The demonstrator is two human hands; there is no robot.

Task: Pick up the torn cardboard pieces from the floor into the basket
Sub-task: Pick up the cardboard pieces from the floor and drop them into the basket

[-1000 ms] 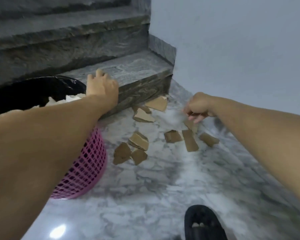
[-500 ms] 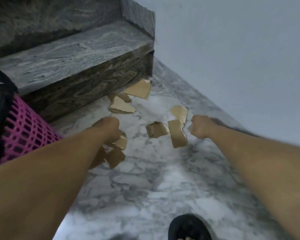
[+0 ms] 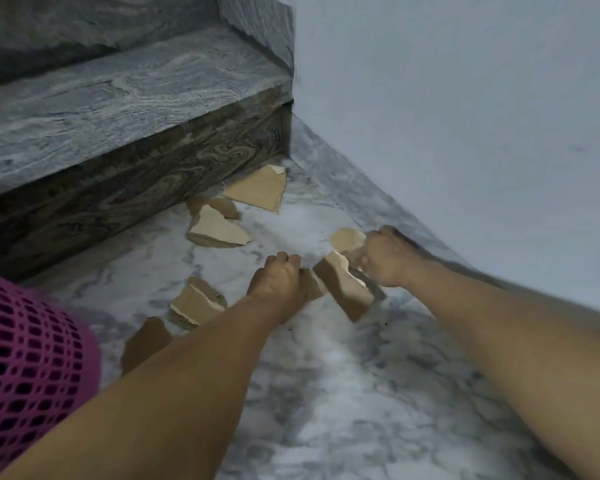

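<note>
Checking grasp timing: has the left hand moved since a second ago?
Yes. The left hand left the basket by the step, moving right and down to the floor pieces.

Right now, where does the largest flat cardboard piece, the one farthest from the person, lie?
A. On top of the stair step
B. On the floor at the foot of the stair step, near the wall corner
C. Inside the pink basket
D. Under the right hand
B: the largest cardboard piece lies on the marble floor against the base of the stair step, near the wall corner.
</note>
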